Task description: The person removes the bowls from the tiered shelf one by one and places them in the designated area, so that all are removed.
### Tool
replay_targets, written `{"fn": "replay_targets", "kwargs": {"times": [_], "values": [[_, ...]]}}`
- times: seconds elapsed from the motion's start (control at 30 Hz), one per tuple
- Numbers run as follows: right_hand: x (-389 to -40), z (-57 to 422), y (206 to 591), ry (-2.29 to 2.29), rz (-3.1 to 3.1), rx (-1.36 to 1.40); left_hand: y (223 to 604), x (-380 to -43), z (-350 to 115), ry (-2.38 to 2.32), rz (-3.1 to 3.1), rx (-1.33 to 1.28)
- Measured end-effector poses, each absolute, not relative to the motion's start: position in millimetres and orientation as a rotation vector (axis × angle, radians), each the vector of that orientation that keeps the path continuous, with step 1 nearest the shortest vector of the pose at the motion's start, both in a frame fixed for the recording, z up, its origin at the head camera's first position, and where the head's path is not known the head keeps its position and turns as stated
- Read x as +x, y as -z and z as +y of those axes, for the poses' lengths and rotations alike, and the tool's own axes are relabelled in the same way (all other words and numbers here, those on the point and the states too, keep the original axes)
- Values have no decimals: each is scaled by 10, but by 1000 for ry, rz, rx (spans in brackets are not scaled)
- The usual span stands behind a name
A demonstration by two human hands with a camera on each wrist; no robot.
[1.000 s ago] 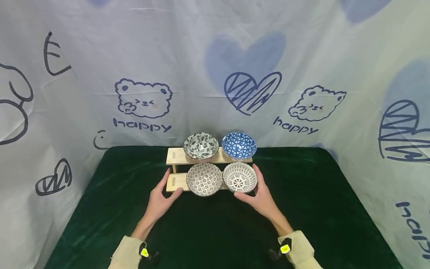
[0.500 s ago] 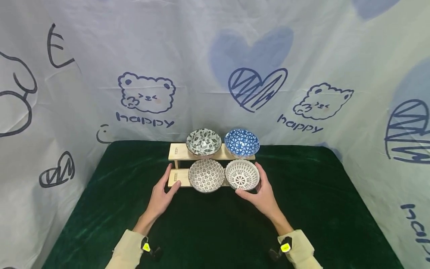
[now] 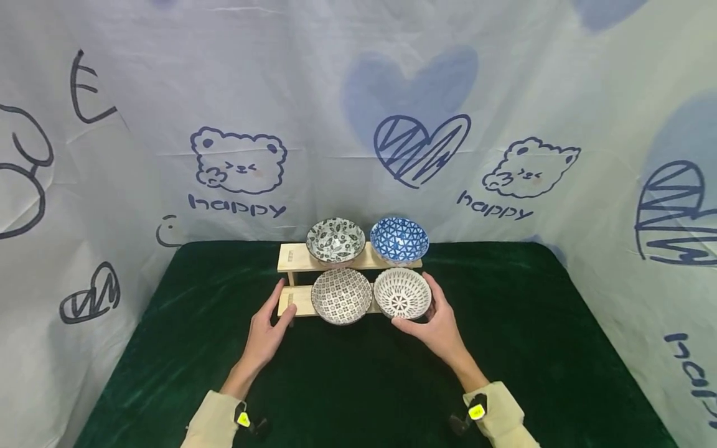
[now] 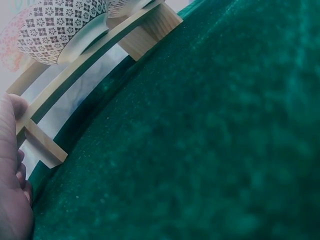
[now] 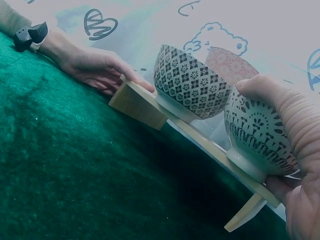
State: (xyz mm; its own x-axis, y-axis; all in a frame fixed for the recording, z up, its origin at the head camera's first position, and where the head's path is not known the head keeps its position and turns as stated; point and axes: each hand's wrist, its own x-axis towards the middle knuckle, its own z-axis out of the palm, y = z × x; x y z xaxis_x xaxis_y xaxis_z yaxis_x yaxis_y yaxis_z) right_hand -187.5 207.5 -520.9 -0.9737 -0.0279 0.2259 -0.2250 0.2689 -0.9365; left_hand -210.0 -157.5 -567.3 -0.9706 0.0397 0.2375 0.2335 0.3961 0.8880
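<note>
A two-step light wooden rack (image 3: 300, 300) carries bowls on both steps. My left hand (image 3: 263, 333) holds the lower step's left end, thumb on top near the front edge; in the left wrist view that hand (image 4: 12, 175) shows only partly. My right hand (image 3: 439, 330) grips the white bowl with dark radiating marks (image 3: 402, 294) at the lower step's right, thumb at its near rim. In the right wrist view this bowl (image 5: 257, 132) sits on the step, its far side hidden. Left of it stands a brown-and-white checkered bowl (image 3: 342, 296), nearly touching.
On the upper step are a bowl with dark leaf patterns (image 3: 335, 241) and a blue-and-white triangle-patterned bowl (image 3: 399, 239). Dark green velvet cloth (image 3: 358, 386) covers the table. A pale printed curtain (image 3: 330, 124) hangs close behind the rack.
My left thumb has slid a little left and inward onto the rack's end. The right hand keeps its hold on the white bowl. The head view has shifted slightly.
</note>
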Motion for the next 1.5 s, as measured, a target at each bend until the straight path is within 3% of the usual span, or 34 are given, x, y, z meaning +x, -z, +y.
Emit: {"fn": "replay_targets", "kwargs": {"times": [1.5], "values": [[-1838,2479,5169,-1699,-2307,98,5667,-2077,-1617,1620,-2514,-356]]}}
